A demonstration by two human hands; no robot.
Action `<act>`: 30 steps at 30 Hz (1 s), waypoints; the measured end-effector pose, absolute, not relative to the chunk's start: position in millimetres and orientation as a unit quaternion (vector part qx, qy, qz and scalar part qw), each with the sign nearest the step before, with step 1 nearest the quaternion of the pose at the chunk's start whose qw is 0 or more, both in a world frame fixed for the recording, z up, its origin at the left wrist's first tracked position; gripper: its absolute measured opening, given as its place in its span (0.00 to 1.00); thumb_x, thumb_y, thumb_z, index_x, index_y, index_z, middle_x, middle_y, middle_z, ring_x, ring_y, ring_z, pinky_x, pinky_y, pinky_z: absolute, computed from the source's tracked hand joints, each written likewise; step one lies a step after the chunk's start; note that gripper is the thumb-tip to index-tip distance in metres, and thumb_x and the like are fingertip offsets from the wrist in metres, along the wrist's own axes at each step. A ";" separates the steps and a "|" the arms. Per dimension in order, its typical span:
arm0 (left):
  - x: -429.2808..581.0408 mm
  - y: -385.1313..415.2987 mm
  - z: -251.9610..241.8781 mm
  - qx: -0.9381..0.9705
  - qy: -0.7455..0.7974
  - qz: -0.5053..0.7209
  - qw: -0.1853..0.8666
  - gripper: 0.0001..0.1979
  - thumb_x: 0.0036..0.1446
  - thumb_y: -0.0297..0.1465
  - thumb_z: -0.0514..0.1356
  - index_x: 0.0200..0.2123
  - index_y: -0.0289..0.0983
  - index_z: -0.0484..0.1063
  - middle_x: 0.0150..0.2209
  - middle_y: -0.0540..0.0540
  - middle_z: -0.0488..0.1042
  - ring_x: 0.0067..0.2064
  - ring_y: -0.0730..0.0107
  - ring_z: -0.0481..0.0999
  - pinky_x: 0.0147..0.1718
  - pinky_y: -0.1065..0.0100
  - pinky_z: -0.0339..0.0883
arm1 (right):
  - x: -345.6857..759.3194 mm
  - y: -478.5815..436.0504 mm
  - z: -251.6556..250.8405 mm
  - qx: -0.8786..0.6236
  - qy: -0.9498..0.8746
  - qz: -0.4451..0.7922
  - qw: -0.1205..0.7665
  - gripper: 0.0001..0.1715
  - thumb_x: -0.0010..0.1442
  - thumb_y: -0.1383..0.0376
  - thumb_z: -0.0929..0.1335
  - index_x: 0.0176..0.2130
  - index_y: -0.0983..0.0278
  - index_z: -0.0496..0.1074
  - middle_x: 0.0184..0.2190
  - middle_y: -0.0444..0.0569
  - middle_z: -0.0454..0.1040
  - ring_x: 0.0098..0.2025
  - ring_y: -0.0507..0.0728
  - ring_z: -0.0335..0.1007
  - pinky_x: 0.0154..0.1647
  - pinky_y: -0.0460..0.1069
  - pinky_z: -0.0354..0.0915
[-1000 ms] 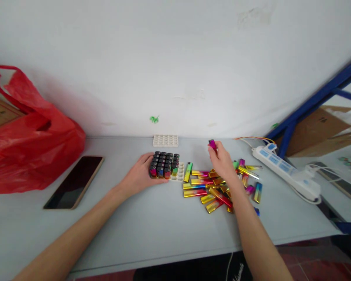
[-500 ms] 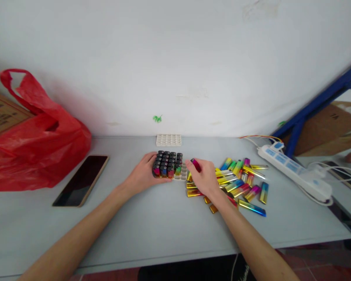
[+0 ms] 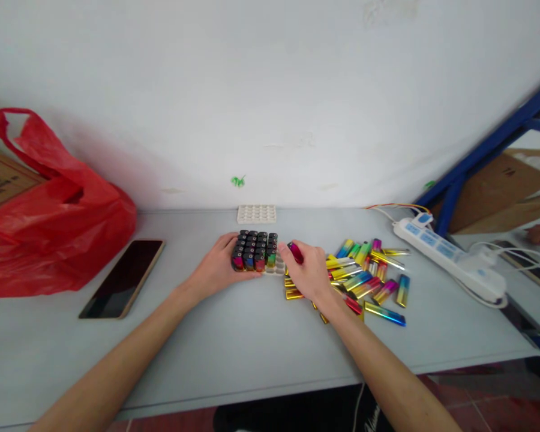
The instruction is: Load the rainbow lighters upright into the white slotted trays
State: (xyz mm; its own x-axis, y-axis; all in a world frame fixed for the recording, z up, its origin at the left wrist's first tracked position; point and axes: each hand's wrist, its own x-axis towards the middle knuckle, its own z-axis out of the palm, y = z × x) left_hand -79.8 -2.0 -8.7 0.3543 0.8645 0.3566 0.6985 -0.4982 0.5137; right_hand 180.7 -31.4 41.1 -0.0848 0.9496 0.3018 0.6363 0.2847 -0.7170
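Observation:
Near the middle of the table, a white tray (image 3: 273,271) with round holes holds several upright lighters (image 3: 254,252) with black ends and shiny coloured bodies. My left hand (image 3: 220,264) is wrapped round the tray's left side, its thumb along the front edge. In my right hand (image 3: 309,270) a magenta lighter (image 3: 296,252) is gripped at the tray's right end, close over the open holes. My fingers hide its lower part. Beside and beneath my right wrist lies a loose heap of shiny lighters (image 3: 368,288) in gold, blue, green, red and purple.
A second white holed tray (image 3: 256,214) sits by the wall. To the left are a phone (image 3: 122,279) and a red plastic bag (image 3: 63,234) near a cardboard box (image 3: 4,177). A white power strip (image 3: 450,258) with cables and a blue metal frame (image 3: 459,186) stand right.
The whole view has shifted slightly. My right hand, with the magenta lighter in it, stays by the tray's right end. My left hand keeps its hold on the tray.

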 end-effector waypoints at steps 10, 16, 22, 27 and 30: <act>-80.0 -1.9 -10.5 0.814 0.478 0.299 0.139 0.41 0.51 0.56 0.77 0.61 0.41 0.75 0.62 0.35 0.79 0.68 0.36 0.75 0.70 0.40 0.71 | 181.8 -31.0 36.4 -0.561 -0.714 0.217 0.359 0.18 0.77 0.50 0.63 0.37 0.57 0.69 0.24 0.44 0.74 0.28 0.59 0.70 0.34 0.51 0.56; -78.2 -4.6 -4.8 0.803 0.503 0.282 0.149 0.46 0.50 0.61 0.76 0.63 0.40 0.74 0.64 0.35 0.77 0.68 0.37 0.76 0.71 0.41 0.71 | 196.2 -28.0 48.3 -0.474 -0.772 0.236 0.351 0.17 0.82 0.52 0.61 0.48 0.59 0.70 0.32 0.45 0.77 0.35 0.60 0.74 0.40 0.51 0.63; -78.0 -4.5 -5.5 0.807 0.497 0.286 0.144 0.46 0.50 0.61 0.76 0.63 0.38 0.74 0.64 0.34 0.77 0.68 0.37 0.76 0.71 0.42 0.71 | 210.9 -26.1 60.2 -0.381 -0.852 0.210 0.291 0.19 0.79 0.55 0.68 0.36 0.61 0.73 0.37 0.48 0.75 0.39 0.57 0.73 0.43 0.50 0.65; -77.6 -4.5 -5.7 0.802 0.498 0.290 0.154 0.48 0.48 0.62 0.76 0.63 0.39 0.75 0.64 0.35 0.78 0.68 0.37 0.76 0.71 0.41 0.71 | 208.5 -24.6 55.1 -0.394 -0.842 0.239 0.281 0.19 0.79 0.56 0.69 0.35 0.61 0.74 0.30 0.44 0.77 0.31 0.55 0.72 0.37 0.49 0.62; -76.6 -5.6 -3.8 0.799 0.500 0.293 0.161 0.48 0.48 0.62 0.77 0.64 0.40 0.74 0.63 0.35 0.78 0.67 0.37 0.76 0.70 0.40 0.72 | 206.0 -23.0 47.6 -0.393 -0.843 0.241 0.279 0.15 0.79 0.57 0.69 0.39 0.61 0.76 0.32 0.46 0.80 0.32 0.56 0.74 0.37 0.48 0.63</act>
